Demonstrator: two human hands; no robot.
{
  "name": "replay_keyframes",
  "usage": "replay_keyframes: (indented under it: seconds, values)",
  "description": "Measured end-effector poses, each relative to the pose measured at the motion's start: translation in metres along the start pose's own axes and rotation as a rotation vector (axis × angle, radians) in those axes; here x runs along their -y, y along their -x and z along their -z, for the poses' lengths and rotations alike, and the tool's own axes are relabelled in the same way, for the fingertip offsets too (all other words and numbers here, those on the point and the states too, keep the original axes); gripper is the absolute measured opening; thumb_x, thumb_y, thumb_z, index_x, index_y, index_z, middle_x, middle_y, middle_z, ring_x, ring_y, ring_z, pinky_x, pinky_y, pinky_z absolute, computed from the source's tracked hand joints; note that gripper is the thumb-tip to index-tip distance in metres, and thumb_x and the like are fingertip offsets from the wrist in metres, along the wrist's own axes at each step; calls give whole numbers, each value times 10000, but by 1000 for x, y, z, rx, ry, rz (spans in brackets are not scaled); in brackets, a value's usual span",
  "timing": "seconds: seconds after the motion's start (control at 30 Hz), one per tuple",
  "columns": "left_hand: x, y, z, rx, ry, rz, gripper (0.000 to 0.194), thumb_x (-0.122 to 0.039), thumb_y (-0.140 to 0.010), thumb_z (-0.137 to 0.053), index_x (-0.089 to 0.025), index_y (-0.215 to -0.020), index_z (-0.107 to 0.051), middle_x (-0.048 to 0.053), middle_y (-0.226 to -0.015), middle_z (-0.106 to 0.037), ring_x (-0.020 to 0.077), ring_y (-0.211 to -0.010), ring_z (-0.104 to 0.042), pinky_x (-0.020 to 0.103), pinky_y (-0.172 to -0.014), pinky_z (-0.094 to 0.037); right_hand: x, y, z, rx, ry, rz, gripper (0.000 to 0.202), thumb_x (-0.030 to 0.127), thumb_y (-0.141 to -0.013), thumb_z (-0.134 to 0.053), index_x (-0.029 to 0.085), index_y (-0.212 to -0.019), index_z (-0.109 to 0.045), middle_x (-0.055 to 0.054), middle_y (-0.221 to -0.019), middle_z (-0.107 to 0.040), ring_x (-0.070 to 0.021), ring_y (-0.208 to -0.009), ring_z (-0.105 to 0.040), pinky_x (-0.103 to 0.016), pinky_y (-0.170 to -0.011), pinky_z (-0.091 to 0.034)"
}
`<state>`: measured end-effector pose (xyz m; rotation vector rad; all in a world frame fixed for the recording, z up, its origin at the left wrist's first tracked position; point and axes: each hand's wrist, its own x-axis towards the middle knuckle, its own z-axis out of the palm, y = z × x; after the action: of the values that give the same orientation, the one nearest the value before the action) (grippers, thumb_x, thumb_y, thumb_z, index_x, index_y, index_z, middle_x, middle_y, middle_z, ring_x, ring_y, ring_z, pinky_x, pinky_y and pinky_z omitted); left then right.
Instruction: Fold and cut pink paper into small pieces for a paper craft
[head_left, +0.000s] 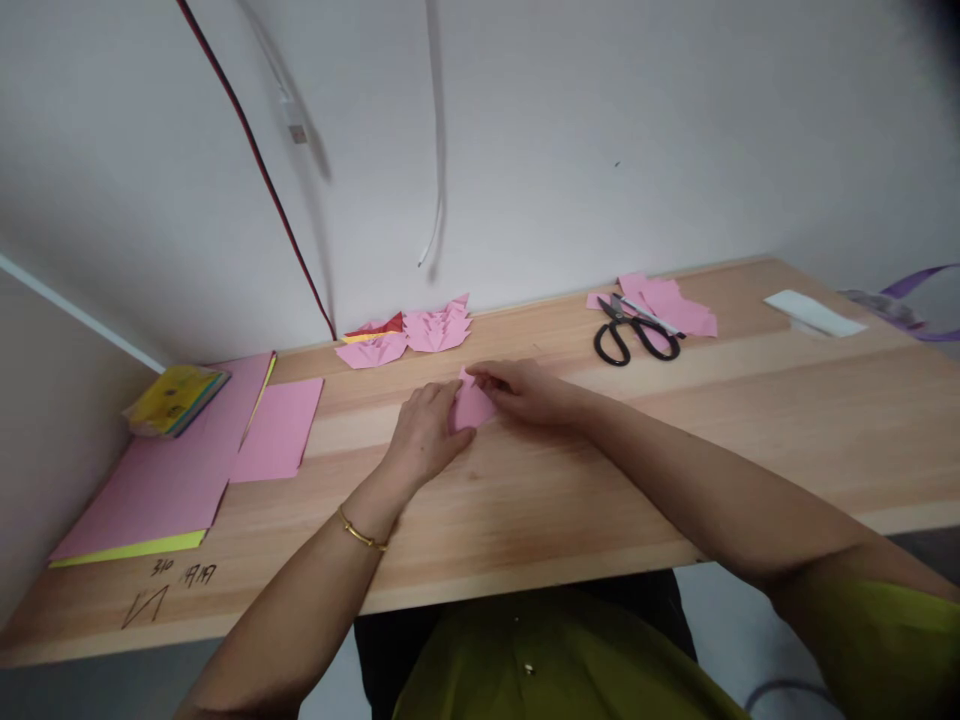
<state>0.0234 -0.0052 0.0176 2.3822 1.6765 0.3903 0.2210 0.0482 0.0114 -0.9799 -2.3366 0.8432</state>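
Observation:
A small piece of pink paper [471, 405], apparently folded, lies on the wooden table between my two hands. My left hand [429, 428] is closed on its left side, thumb along the near edge and fingers at the far left edge. At the paper's upper right corner, my right hand [525, 390] has its fingers pinched together on the edge. Part of the paper is hidden under the fingers. Beyond the hands, against the wall, rest pink folded paper pieces [436, 328], with red and yellow folded paper [375, 330] among those on the left.
Black-handled scissors [615, 340] and a pen [649, 314] lie by pink paper scraps [694, 312] at the back right. A white strip [814, 313] is farther right. Large pink sheets [172, 460], a smaller pink stack [277, 430] and a yellow packet [174, 400] occupy the left. Cables [255, 150] hang along the wall.

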Motion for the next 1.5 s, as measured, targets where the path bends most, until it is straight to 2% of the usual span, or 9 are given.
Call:
replay_keyframes:
  seconds: [0.17, 0.27, 0.47, 0.57, 0.63, 0.8, 0.93, 1.27, 1.5]
  values:
    - [-2, -1, 2, 46, 22, 33, 648, -320, -705, -652, -143, -1298, -457, 121, -1218, -580, 271, -1102, -533, 401, -938, -419, -2, 1, 3, 64, -18, 10, 454, 172, -837, -488, 146, -1290, -498, -68, -982, -671, -167, -879, -600, -304, -813, -438]
    - [-2, -1, 2, 74, 81, 60, 669, -309, -716, -636, -175, -1335, -423, 98, -1263, -577, 249, -1108, -555, 364, -933, -430, -2, 1, 3, 67, 31, 23, 461, 193, -839, -503, 166, -1299, -498, -54, -943, -674, -166, -844, -595, -301, -794, -424]
    - [-1, -2, 3, 109, 129, 142, 718, -313, -699, -655, -226, -1363, -395, 75, -1144, -649, 244, -979, -625, 346, -830, -476, -5, 2, 3, 71, 47, 40, 482, 218, -834, -525, 200, -1313, -481, -32, -912, -665, -166, -830, -583, -293, -774, -405]
    - [-1, -2, 5, 120, 131, 140, 685, -334, -718, -644, -212, -1351, -411, 87, -1184, -636, 250, -1016, -617, 350, -856, -472, -4, 3, 3, 76, 34, 24, 541, 247, -832, -539, 215, -1359, -420, -28, -918, -662, -163, -815, -579, -291, -759, -403]
    - [-1, -3, 5, 118, 139, 134, 595, -354, -778, -585, -196, -1332, -436, 99, -1228, -616, 247, -1068, -598, 352, -891, -460, -4, 3, 3, 76, 44, 20, 555, 251, -830, -545, 220, -1367, -408, -24, -909, -659, -161, -803, -575, -292, -752, -399]
    - [-3, -3, 5, 104, 127, 121, 446, -301, -853, -491, -170, -1279, -498, 104, -1230, -618, 230, -1086, -595, 350, -910, -457, 0, 3, 3, 76, 92, 12, 523, 209, -821, -546, 203, -1335, -447, -25, -885, -652, -165, -815, -572, -298, -769, -389]
    - [-4, -2, 3, 79, 92, 105, 424, -292, -860, -489, -172, -1267, -508, 95, -1232, -620, 221, -1080, -599, 347, -917, -454, 1, 2, 3, 83, 120, 5, 481, 202, -828, -535, 193, -1305, -472, -34, -891, -656, -170, -821, -576, -305, -785, -380]
    - [-7, -3, 7, 103, 51, 124, 425, -259, -849, -509, -169, -1264, -511, 97, -1214, -631, 234, -1081, -601, 352, -912, -452, 3, 2, 1, 115, 214, 29, 394, 213, -831, -508, 166, -1222, -504, -60, -874, -647, -215, -874, -557, -354, -849, -323]
    - [-7, -4, 7, 114, 3, 105, 424, -261, -854, -498, -163, -1266, -505, 112, -1186, -644, 245, -1065, -607, 360, -884, -459, -1, 0, 1, 135, 224, 57, 357, 234, -852, -484, 175, -1203, -513, -54, -864, -646, -209, -843, -559, -359, -872, -314]
